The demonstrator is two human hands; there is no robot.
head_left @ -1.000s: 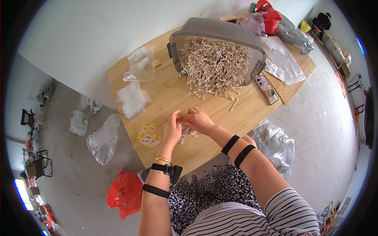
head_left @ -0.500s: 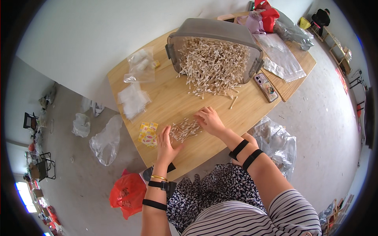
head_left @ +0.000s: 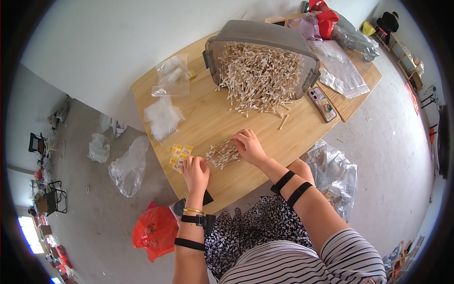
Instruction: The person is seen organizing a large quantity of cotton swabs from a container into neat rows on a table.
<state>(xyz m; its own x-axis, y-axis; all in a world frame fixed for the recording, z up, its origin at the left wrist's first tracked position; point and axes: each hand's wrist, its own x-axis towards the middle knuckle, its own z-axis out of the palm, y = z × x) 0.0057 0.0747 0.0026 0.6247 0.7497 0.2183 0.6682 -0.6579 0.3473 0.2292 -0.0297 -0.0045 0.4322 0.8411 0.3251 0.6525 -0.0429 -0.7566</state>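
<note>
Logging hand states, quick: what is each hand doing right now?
Left hand: fingers down on the small yellow square packets, grip cannot be told.
Right hand: resting open against the small pile of wooden cotton swabs.

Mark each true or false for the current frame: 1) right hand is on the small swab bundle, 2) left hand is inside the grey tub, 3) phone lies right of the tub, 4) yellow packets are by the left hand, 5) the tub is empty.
1) True. The right hand rests on the small swab bundle on the table.
2) False. The left hand is at the table's near edge, well apart from the grey tub.
3) True. The phone lies just right of the tub.
4) True. The yellow packets sit right beside the left hand.
5) False. The tub holds a large pile of swabs spilling onto the table.
</note>
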